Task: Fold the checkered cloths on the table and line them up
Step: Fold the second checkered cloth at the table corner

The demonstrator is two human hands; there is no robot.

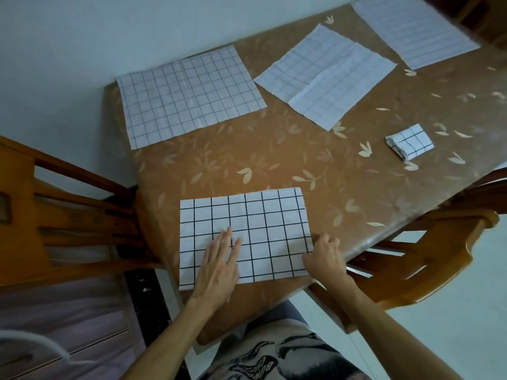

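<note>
The nearest checkered cloth (260, 223) is lying flat at the 6 o'clock edge of the desk (274, 160), looking folded into a wide rectangle with bold black grid lines. The left grip (219, 259) is resting open on it, palm down and fingers straight, pressing the lower left part of the cloth against the desk. The right grip (325, 256) is sitting at the cloth's 3 o'clock edge with fingers curled, pinching that edge near the desk's rim.

Three more cloths are lying spread out toward the far side. A large cloth (189, 94) is sitting at 11 o'clock, with one corner reaching the desk's edge. A creased cloth (326, 75) is lying turned at an angle at 1 o'clock, well apart from it. A third cloth (414, 28) is stretching toward the far corner at 2 o'clock. A small folded cloth (410, 141) is resting alone at 3 o'clock, near the desk's right edge.

A wooden chair (68, 209) is standing at 9 o'clock, and another chair (428, 259) is standing at 4 o'clock.
</note>
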